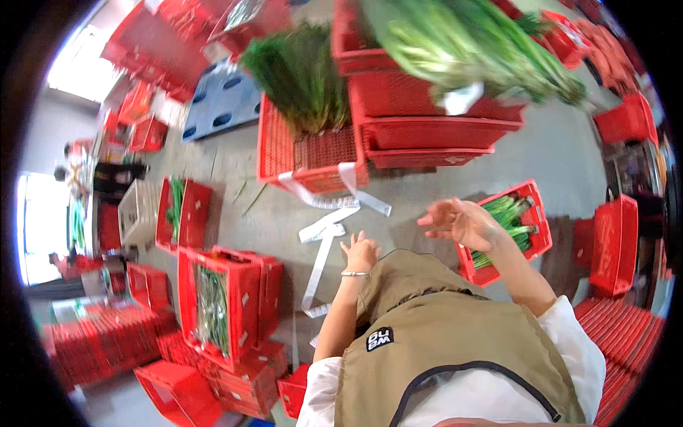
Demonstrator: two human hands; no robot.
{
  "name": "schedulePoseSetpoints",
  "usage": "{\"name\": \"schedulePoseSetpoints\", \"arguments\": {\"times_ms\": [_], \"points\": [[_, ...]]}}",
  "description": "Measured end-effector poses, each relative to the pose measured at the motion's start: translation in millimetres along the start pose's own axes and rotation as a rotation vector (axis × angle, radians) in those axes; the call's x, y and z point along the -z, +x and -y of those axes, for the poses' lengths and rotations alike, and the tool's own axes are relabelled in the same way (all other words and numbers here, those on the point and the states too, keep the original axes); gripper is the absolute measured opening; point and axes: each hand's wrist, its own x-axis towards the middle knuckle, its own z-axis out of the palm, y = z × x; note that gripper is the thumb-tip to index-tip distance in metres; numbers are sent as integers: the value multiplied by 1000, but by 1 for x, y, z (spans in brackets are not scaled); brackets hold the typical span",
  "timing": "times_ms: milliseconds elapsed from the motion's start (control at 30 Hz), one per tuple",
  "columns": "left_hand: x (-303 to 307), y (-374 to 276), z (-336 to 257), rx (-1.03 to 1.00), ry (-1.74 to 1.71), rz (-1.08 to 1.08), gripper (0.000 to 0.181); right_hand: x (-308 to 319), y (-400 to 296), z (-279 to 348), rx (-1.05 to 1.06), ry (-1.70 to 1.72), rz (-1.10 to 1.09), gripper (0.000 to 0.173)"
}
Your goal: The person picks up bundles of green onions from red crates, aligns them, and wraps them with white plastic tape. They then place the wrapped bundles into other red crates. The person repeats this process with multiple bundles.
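My left hand (362,254), with a metal bangle at its wrist, is empty, its fingers spread above the floor near the long white strip of printed labels (319,267). Farther right my right hand (462,220) has its fingers apart and holds nothing; it is over the near left side of a small red crate (543,224) with green vegetable bundles (509,213). Ahead stands a red plastic crate (315,179) of leafy greens (309,80), with label strips hanging over its rim. Beside it, large scallion bundles (459,48) lie across stacked red crates (432,133).
A blue plastic pallet (224,101) lies at the upper left. At left stand red crates (248,299), one holding bagged greens (212,309), and a beige crate (140,211). Stacks of red crates (613,341) are at the lower right. People are at the far left.
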Motion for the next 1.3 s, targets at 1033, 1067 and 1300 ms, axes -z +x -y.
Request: {"name": "schedulePoseSetpoints", "arguments": {"times_ms": [1033,1067,1300], "points": [[-111,-76,291,690,-1192,-232,25,93,626,-337,-176,-878,-600,22],[-100,-66,293,665,-1192,-289,31,63,607,-312,-122,-831,-513,21],[15,44,307,309,-863,-633,86,-107,443,-128,-110,-256,-258,25]]}}
